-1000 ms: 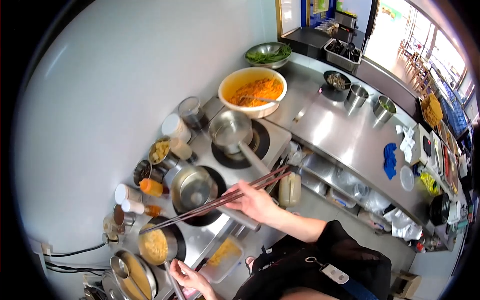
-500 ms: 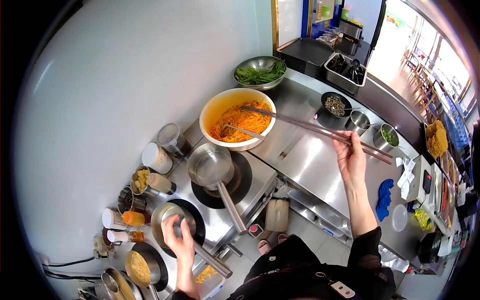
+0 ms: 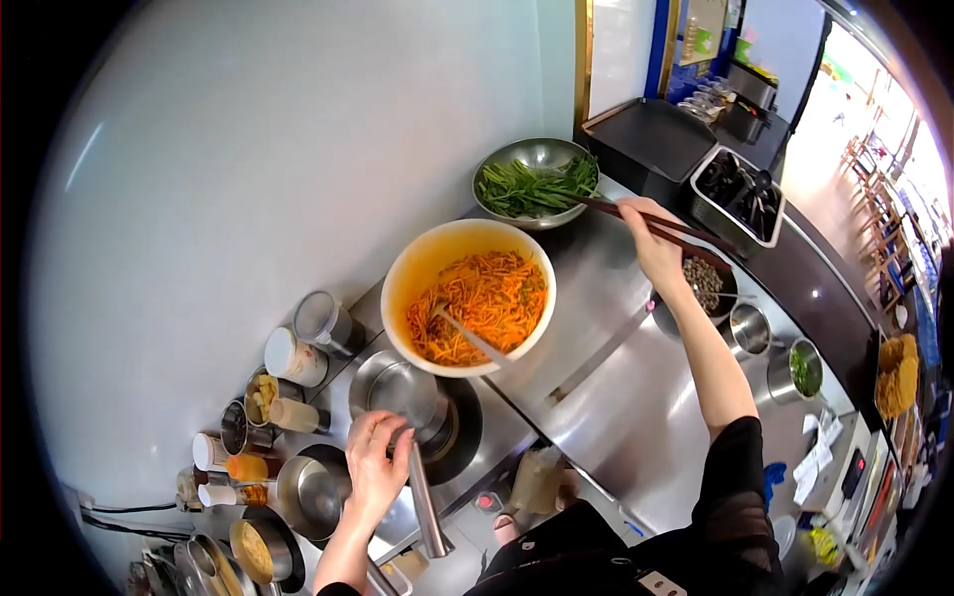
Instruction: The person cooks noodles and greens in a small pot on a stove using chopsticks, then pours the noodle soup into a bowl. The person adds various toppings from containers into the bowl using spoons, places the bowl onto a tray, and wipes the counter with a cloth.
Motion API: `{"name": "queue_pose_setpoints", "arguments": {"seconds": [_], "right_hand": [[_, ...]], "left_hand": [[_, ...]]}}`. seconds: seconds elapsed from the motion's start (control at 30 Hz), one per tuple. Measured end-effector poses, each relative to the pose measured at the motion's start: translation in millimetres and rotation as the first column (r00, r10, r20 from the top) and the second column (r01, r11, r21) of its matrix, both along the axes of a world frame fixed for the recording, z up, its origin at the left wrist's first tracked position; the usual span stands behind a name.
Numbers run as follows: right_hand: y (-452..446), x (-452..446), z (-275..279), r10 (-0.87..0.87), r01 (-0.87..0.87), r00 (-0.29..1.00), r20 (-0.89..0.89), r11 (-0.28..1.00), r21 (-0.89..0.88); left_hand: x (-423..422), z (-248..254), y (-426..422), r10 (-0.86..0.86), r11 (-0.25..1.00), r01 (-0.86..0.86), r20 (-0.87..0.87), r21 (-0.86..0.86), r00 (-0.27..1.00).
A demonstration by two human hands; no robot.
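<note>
Chopsticks (image 3: 686,230), long and dark, are gripped by my right hand (image 3: 651,243). Their tips reach the cut green leafy vegetables (image 3: 532,189) in a steel bowl (image 3: 542,151) at the back. Nearer stands a large pale tub (image 3: 395,288) of shredded orange vegetable (image 3: 492,298), with a metal utensil (image 3: 472,336) resting in it. My left hand (image 3: 380,462) hovers over the stove beside a steel saucepan (image 3: 393,382), close to its handle. Its fingers are loosely bent, thumb apart, and nothing shows in them.
Jars and bottles (image 3: 296,358) line the wall on the left. Another pan (image 3: 310,497) and a pan of yellowish food (image 3: 256,551) sit nearer me. A black bowl (image 3: 704,288), steel cups (image 3: 747,330) and a utensil tray (image 3: 737,199) stand on the right.
My right hand has carried the chopsticks from the orange shreds up to the greens bowl. My left hand has moved off the nearer pan towards the middle saucepan. The view has shifted.
</note>
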State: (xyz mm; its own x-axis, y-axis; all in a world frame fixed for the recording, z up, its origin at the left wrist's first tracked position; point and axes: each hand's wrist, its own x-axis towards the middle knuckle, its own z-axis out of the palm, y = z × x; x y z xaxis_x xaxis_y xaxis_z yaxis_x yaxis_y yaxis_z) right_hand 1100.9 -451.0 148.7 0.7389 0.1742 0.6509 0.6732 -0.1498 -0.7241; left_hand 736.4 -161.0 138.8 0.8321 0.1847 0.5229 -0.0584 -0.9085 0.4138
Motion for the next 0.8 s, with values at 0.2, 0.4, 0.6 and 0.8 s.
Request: {"name": "queue_pose_setpoints", "arguments": {"seconds": [0.2,0.4,0.6,0.8], "right_hand": [[56.9,109.1,-42.3,0.191,-0.193,0.978,-0.085,0.981,-0.028],[66.8,130.3,-54.3,0.371,-0.358,0.927,0.048,0.918,-0.171],[32.5,126.4,-45.4,0.367,-0.345,0.929,0.054,0.908,-0.238],[-7.6,126.0,-16.8,0.318,-0.328,0.944,-0.081,0.933,-0.152]], "left_hand": [[108.9,18.9,-9.3,-0.023,0.987,0.036,-0.081,0.158,0.996],[230.7,12.2,1.2,-0.085,0.981,0.100,-0.100,0.164,0.991],[362.9,-25.9,43.4,0.020,0.989,-0.003,-0.111,0.149,0.994],[504.5,-83.0,66.9,0.071,0.948,-0.042,-0.079,0.317,0.994]]}}
